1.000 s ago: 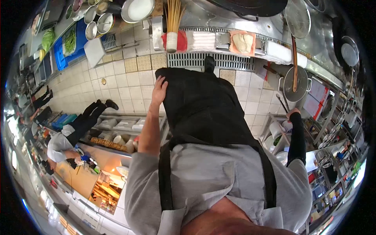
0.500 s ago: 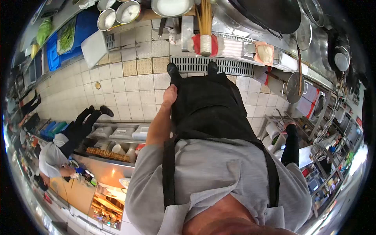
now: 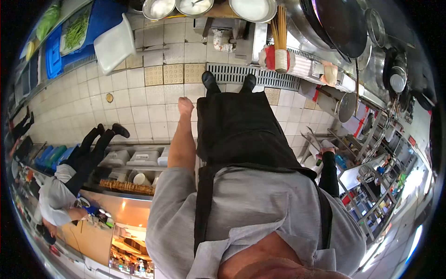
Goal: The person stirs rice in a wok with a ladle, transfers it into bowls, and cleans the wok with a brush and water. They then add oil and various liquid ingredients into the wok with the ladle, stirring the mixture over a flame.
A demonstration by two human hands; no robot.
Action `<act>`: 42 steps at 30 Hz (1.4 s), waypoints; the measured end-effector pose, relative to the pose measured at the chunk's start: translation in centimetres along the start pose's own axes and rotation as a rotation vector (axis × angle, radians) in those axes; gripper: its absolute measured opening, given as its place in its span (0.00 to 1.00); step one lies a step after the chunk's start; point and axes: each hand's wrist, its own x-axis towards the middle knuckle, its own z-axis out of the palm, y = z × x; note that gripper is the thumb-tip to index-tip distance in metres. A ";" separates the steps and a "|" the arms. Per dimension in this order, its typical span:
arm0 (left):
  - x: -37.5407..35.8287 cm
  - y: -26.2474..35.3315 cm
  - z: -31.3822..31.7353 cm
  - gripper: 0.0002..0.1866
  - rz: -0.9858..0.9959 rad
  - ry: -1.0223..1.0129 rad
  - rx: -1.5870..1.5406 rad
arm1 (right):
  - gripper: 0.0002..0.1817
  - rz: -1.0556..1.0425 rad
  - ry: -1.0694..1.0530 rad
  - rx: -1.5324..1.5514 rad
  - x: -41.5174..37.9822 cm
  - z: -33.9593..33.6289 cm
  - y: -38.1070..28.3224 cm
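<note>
My left hand [image 3: 186, 106] hangs in front of my left side above the tiled floor [image 3: 154, 111]. Its fingers are curled into a fist, with nothing visible in them. My right hand [image 3: 328, 150] is out to the right at the end of a black sleeve, near the metal shelf rack [image 3: 360, 153]. A pale patch shows just beyond it; I cannot make out whether the fingers hold it. A black apron [image 3: 237, 125] covers my front down to my black shoes [image 3: 210, 80], which stand at the floor drain grate [image 3: 278, 79].
Ahead are metal bowls [image 3: 253, 9], a bundle of wooden sticks [image 3: 279, 35] and a large black wok [image 3: 341, 28]. A white stool [image 3: 114, 44] stands front left. A co-worker [image 3: 58, 195] is at the counter [image 3: 127, 211] on the left. A pot [image 3: 345, 107] sits at right.
My left hand has moved left, away from the apron. My right hand has swung in closer to my body. The view has turned slightly, shifting the surroundings.
</note>
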 end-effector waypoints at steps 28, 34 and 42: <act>-19.2 36.8 -16.1 0.33 -0.394 0.038 -2.076 | 0.20 -1.167 0.907 0.776 3.0 -34.8 -27.8; -18.0 36.6 -13.1 0.20 -0.127 -0.004 -2.158 | 0.18 -1.453 1.122 0.765 0.8 -33.2 -24.2; -24.1 44.6 -15.3 0.14 -0.082 0.300 -2.151 | 0.15 -1.296 0.548 1.992 1.8 -32.8 -24.5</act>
